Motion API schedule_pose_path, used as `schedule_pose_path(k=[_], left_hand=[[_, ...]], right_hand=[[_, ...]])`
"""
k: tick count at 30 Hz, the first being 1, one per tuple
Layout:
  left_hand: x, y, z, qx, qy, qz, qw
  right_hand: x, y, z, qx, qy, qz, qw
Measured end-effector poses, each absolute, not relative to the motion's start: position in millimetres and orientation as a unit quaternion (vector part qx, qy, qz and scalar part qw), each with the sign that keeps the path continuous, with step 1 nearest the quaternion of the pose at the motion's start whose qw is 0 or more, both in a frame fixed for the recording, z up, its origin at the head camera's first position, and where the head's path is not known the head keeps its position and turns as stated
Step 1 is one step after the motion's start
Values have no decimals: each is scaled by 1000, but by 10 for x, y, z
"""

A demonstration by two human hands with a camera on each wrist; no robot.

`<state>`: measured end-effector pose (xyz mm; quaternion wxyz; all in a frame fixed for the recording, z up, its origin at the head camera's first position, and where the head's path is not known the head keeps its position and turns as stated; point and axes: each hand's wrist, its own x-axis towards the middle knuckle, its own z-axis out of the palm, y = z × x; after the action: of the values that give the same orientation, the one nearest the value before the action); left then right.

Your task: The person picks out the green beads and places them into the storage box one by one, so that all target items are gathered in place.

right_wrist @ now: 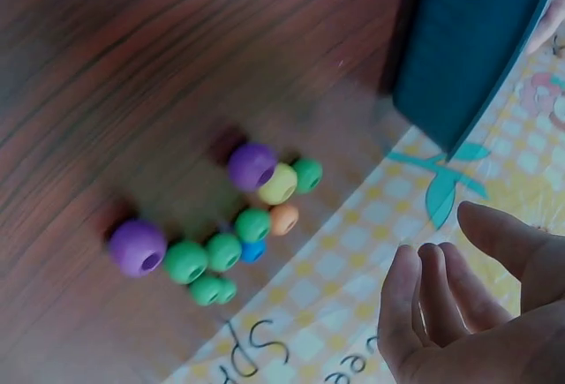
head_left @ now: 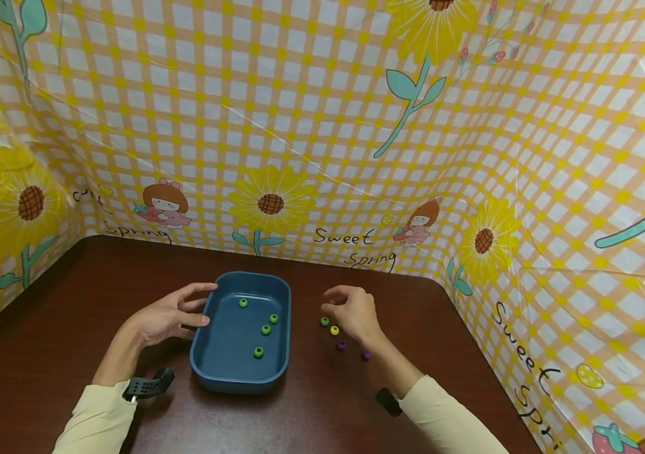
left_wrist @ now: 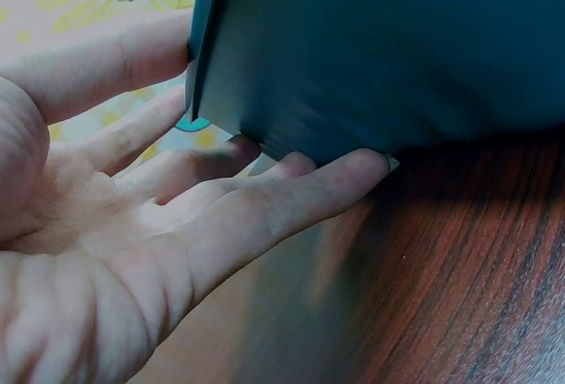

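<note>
A blue rectangular tray (head_left: 226,340) with rounded corners holds several green beads (head_left: 258,352). My left hand (head_left: 169,315) touches its left side, the fingers extended along the outer wall in the left wrist view. To the right of the tray, my right hand (head_left: 356,312) hovers over loose beads, its fingers gently bent and apart from the thumb, with nothing visible between them. In the right wrist view lie two purple beads (right_wrist: 138,247), a yellow bead (right_wrist: 277,184), several green beads (right_wrist: 186,261), an orange bead (right_wrist: 283,219) and a blue bead (right_wrist: 252,251). The hand hides some from the head view.
The dark wooden table (head_left: 322,403) meets a checked sunflower cloth (head_left: 322,126) at its back and sides. A black strap (head_left: 152,383) is on the left wrist, and another dark strap (head_left: 388,401) shows at the right wrist.
</note>
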<state>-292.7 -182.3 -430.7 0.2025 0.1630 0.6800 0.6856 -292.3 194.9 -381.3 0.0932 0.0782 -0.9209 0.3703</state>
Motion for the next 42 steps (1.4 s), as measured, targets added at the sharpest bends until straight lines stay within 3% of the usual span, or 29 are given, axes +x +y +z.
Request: schedule_pose_path(k=[22, 42], left_hand=[[-2928, -1831, -4307, 174, 676, 685, 209], [-2932, -1830, -4310, 169, 679, 685, 205]], right_hand=[[-2904, 2464, -4027, 18, -935, 343, 91], [-2885, 2633, -4208, -4, -944, 321, 78]])
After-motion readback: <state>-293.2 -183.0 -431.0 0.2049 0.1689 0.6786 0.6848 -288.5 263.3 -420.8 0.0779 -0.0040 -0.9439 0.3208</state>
